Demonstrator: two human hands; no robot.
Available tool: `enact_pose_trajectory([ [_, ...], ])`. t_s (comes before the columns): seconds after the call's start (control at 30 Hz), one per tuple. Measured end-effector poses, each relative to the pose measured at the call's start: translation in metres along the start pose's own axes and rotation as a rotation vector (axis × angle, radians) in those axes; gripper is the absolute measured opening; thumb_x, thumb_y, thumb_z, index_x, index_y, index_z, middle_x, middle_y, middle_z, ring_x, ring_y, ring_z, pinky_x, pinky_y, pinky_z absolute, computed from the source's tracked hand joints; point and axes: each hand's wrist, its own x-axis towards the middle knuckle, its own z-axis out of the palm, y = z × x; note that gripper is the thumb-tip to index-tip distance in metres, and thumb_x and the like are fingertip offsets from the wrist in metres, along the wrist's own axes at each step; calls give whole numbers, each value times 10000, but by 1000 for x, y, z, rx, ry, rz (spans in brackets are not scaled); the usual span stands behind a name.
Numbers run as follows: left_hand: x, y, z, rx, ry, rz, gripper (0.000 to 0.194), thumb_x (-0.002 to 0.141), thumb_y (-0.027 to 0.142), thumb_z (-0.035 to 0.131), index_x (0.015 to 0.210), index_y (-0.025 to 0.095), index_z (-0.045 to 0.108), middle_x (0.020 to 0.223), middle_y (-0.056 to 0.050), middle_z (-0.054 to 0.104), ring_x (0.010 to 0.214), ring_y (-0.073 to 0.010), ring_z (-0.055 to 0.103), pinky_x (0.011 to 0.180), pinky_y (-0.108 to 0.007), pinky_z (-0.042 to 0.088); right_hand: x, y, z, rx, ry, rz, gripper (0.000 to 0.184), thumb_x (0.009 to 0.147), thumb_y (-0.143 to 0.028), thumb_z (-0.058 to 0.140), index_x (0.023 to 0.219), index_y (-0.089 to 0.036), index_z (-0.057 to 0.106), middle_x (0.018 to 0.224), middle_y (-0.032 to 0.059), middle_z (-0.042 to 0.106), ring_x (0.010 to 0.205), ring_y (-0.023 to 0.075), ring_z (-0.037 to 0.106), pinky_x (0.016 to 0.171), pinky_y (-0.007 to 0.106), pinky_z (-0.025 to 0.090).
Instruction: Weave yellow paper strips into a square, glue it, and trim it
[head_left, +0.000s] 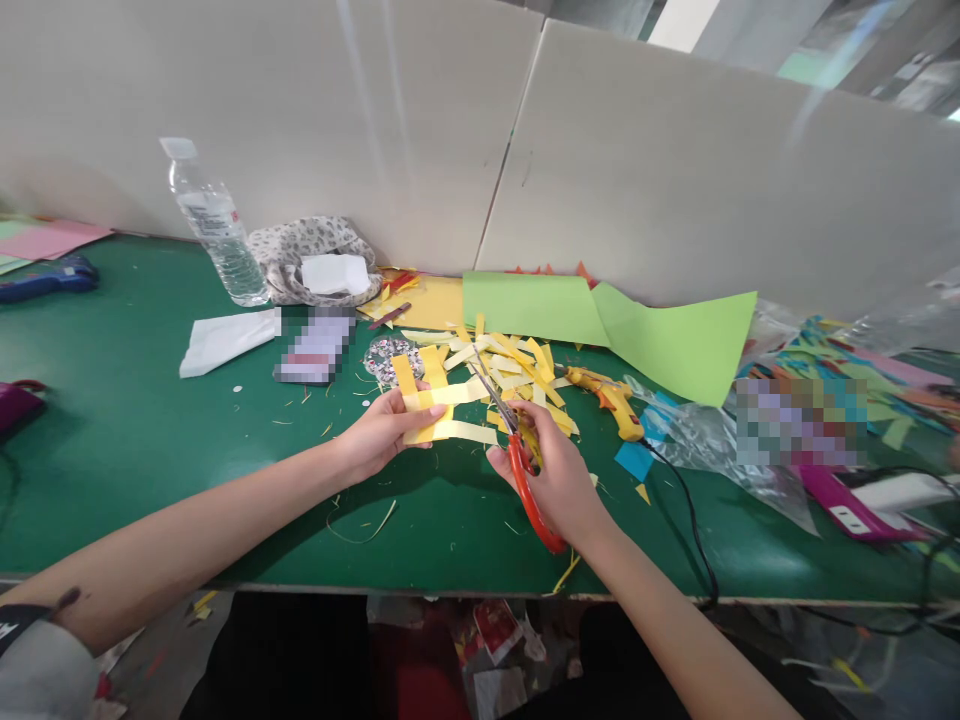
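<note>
My left hand [386, 437] pinches a piece of woven yellow paper strips [429, 405], with the thumb on top. Loose strip ends stick out of the weave upward and to the right. In my right hand [559, 475] is a pair of scissors [523, 480] with red handles. Its blades point up and left, close to the right ends of the strips; I cannot tell whether they touch the paper. Behind the blades lies a heap of cut yellow paper strips [517, 362] on the green table [262, 520].
A yellow glue gun [611, 398] with a black cord lies right of the heap. Green paper sheets [536, 305] lie behind. On the left are a water bottle [217, 235], a cloth pouch [311, 245] and a phone [315, 345]. Plastic bags [720, 445] and a purple power strip [855, 510] sit right.
</note>
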Motion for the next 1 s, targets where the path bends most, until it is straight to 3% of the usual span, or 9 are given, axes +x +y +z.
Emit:
enact_pose_trajectory([
  [0.13, -1, 0, 1, 3, -2, -4, 231, 697, 192, 726, 867, 148, 576, 757, 15, 645, 594, -60, 590, 475, -126, 479, 1, -1, 1, -5, 22, -1, 497, 701, -434, 597, 1134, -231, 464, 1017, 70, 625, 772, 217, 596, 689, 344, 456],
  [0.47, 0, 1, 0, -3, 6, 3, 243, 687, 192, 732, 860, 161, 565, 743, 23, 641, 580, -56, 575, 469, -131, 456, 0, 6, 4, 29, 121, -65, 412, 662, -475, 640, 972, -218, 554, 686, 23, 600, 600, 184, 564, 544, 288, 444],
  [0.6, 0, 0, -1, -13, 0, 1, 272, 674, 190, 739, 868, 177, 550, 723, 35, 628, 562, -55, 567, 461, -137, 439, 1, 4, 2, 155, 172, -13, 423, 642, -474, 669, 954, -206, 566, 675, 19, 599, 596, 178, 569, 538, 290, 463],
  [0.7, -1, 0, -2, 4, -84, -48, 272, 668, 186, 740, 865, 173, 552, 681, 34, 611, 529, -58, 553, 445, -149, 419, 3, 1, 0, 343, 194, 67, 398, 629, -413, 702, 939, -204, 564, 736, 32, 638, 651, 192, 612, 594, 310, 498],
  [0.83, -4, -1, -3, 46, -250, -172, 294, 645, 161, 744, 873, 152, 559, 681, 5, 618, 504, -66, 546, 411, -160, 374, 9, 0, -1, 602, 108, 113, 459, 565, -310, 740, 957, -208, 524, 790, 45, 682, 712, 218, 651, 674, 353, 520],
  [1.0, -6, 0, -3, 53, -306, -231, 341, 619, 134, 752, 883, 168, 537, 688, 7, 614, 525, -81, 559, 423, -165, 387, 11, -7, 1, 664, -127, 78, 496, 543, -247, 726, 989, -229, 510, 910, 75, 700, 756, 232, 661, 648, 371, 531],
])
